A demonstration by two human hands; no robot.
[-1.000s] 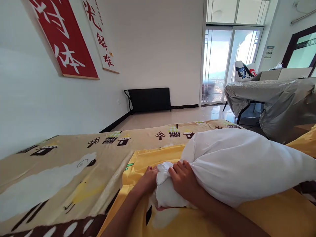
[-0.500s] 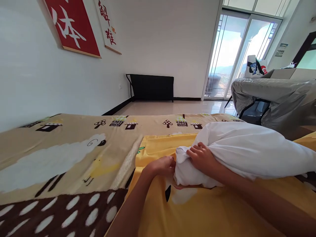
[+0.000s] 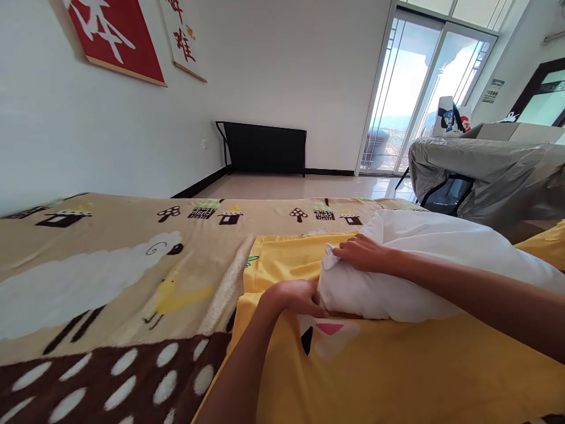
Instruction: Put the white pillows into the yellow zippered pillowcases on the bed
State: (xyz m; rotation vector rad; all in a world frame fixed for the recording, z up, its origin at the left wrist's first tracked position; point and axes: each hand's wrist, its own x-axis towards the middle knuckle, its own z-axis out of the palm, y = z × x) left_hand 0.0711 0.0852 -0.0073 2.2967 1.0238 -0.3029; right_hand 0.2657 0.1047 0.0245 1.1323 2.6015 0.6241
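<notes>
A plump white pillow (image 3: 441, 253) lies on its side over a yellow printed cloth cover (image 3: 397, 365). My right hand (image 3: 364, 253) is closed on the pillow's upper left corner, pinching the fabric there. At the same end, lower down, my left hand (image 3: 300, 296) curls against the pillow, its thumb in front. The fingertips of that hand are partly hidden behind the pillow's end. Below the pillow, a pink and black print shows on the cover.
Beneath everything spreads a beige blanket (image 3: 132, 282) with a sheep print and a brown dotted border. A black folded frame (image 3: 265, 148) leans at the far wall. To the right stands a plastic-covered table (image 3: 481, 156) with bags and a box, near a glass door (image 3: 406, 100).
My right hand has shifted up along the pillow's corner, with its forearm raised. The pillow's left end has moved slightly right, uncovering the pink print. The view has shifted a little.
</notes>
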